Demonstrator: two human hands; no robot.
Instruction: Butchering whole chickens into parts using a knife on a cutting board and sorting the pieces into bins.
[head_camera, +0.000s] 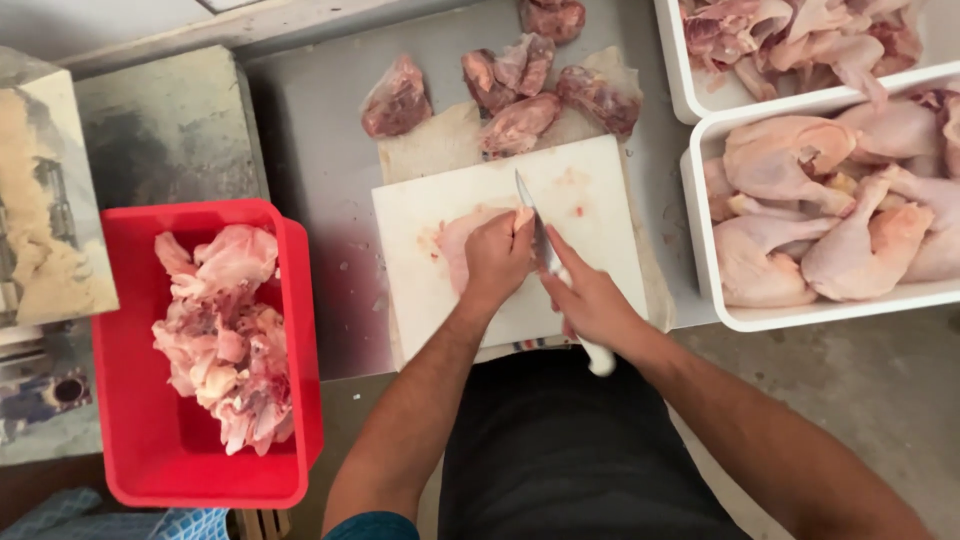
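Left hand: your left hand (497, 255) is curled and pressing down on the pale pink raw chicken piece (462, 238).
Right hand: your right hand (590, 300) is closed tight on the white-handled steel knife (540, 240).
Knife: its blade touches the chicken, just beside your left fingers.
Chicken: it lies on the white plastic cutting board (590, 195), in the middle of the grey worktop (320, 150).
Left: a red plastic bin (150, 440) holds chicken scraps.
Right: a white plastic tub (790, 315) holds chicken legs.
Far: dark meat pieces (520, 120) lie past the board.
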